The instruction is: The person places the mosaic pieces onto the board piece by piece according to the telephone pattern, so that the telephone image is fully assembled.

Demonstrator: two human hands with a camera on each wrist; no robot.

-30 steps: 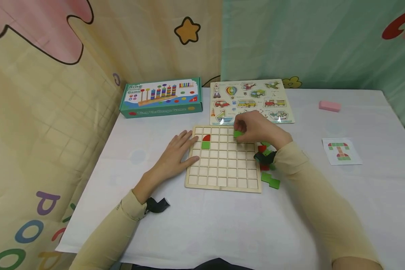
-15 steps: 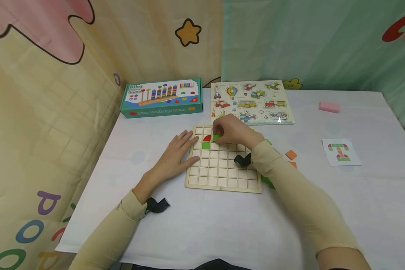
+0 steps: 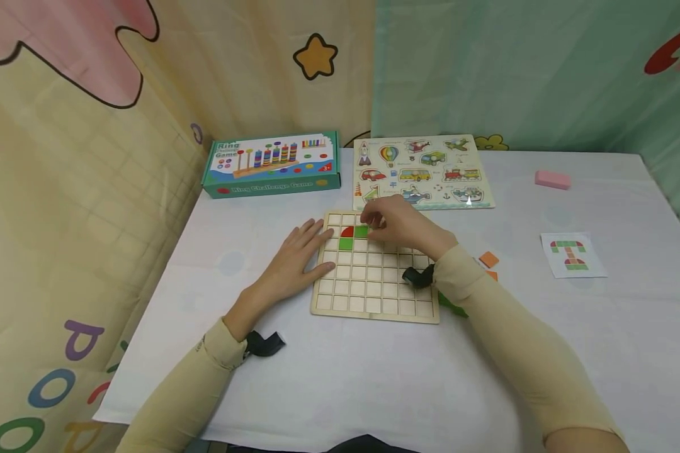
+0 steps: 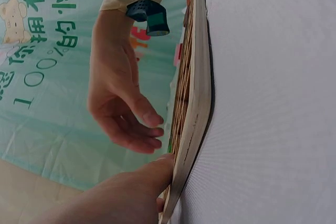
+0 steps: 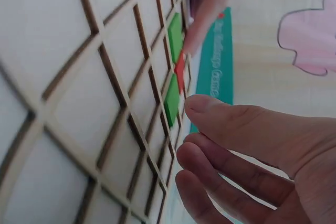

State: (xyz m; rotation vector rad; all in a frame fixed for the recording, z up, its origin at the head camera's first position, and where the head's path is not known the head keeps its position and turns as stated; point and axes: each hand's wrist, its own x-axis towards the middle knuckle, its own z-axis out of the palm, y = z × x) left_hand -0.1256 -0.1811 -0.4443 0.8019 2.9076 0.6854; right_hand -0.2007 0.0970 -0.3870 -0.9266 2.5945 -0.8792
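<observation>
On white cloth [image 3: 340,384], wooden grid board [image 3: 358,288], printed curtains [image 3: 515,75] behind

grn pcs [image 3: 452,306] part hidden, R arm [image 3: 524,346] cut off

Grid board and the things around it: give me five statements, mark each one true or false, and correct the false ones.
1. One red piece and two green pieces sit on the grid board. True.
2. The left hand is raised well clear of the grid board. False: the left hand's thumb touches the board's edge.
3. The right hand pinches an orange tile. False: the right hand holds nothing; its thumb and fingers are apart.
4. The pattern card lies to the right of the grid board. True.
5. The pink block rests on the Ring Challenge Game box. False: the pink block lies on the white tabletop.
</observation>
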